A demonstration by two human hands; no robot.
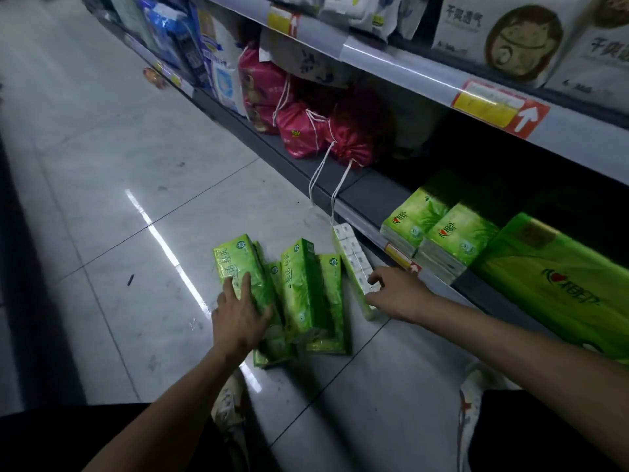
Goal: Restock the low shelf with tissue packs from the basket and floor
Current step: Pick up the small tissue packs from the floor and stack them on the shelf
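now left hand (pixel 240 318) spread on green pack (pixel 235 258); right hand (pixel 400 294) pinches white-sided pack (pixel 350 257).

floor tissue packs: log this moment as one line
left hand: rests on green pack | right hand: grips white-sided pack | low shelf: partly stocked
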